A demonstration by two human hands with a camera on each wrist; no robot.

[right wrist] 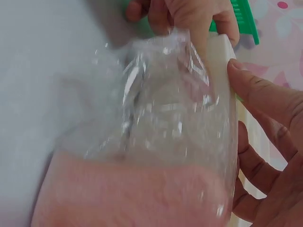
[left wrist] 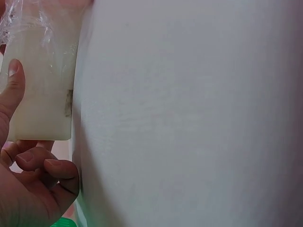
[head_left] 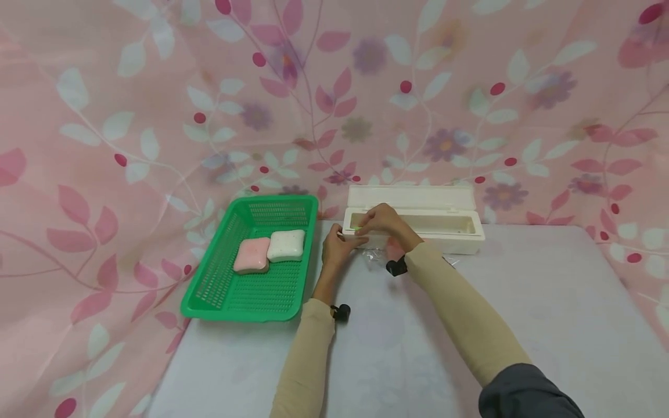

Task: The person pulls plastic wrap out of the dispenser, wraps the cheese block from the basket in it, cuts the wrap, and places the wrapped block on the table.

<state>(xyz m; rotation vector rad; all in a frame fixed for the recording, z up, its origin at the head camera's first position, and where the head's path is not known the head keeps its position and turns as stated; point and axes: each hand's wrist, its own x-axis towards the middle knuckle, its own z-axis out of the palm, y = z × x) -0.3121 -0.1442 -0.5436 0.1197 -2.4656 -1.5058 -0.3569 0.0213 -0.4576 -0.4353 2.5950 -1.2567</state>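
Note:
A long cream-white box (head_left: 444, 245) stands at the back of the table, its hinged lid (head_left: 413, 197) raised. My left hand (head_left: 337, 247) grips its left end, the thumb (left wrist: 14, 85) lying on the front face and the other fingers curled near the end. My right hand (head_left: 384, 222) reaches over the same end. Its thumb (right wrist: 251, 82) is at the top rim, with curled fingers behind, pinching a small green piece (head_left: 358, 229), mostly hidden. Crumpled clear plastic film (right wrist: 165, 109) hangs before the box front, around a pink thing (right wrist: 128, 189) low in the right wrist view.
Left of the box stands a green basket (head_left: 209, 313) holding a pink soap bar (head_left: 252, 256) and a white soap bar (head_left: 286, 245). A white cloth (head_left: 392, 360) covers the table. Behind hangs a pink floral curtain (head_left: 334, 116), close to the raised lid.

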